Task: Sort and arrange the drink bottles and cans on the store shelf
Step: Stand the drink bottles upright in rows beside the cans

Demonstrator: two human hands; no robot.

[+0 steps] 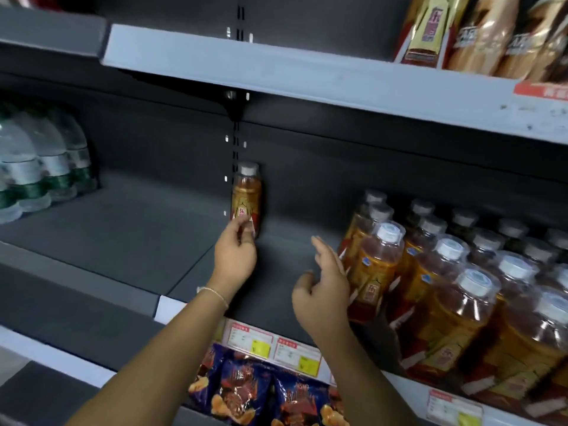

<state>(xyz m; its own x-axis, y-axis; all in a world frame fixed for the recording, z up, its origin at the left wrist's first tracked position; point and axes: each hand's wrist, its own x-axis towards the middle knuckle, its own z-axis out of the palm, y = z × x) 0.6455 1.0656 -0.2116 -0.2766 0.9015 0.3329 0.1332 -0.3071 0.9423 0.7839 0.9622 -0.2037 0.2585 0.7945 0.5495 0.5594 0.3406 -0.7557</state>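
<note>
Fingertips of the left hand (235,256) pinch the lower label of a single amber tea bottle (246,196), upright at the back of the dark grey middle shelf (129,235). Right hand (322,287) is spread, holding nothing, its fingers against the nearest of the massed tea bottles (461,290). Water bottles (37,167) stand far left; snack bags (261,395) lie below the price tags (276,348).

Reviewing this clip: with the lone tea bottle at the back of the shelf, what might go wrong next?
The left hand pinches the lone tea bottle only low on its label, so it may tip or slip if moved. The right hand, open, sits against the front tea bottle of the packed rows; a careless sweep might knock it off the edge.
</note>
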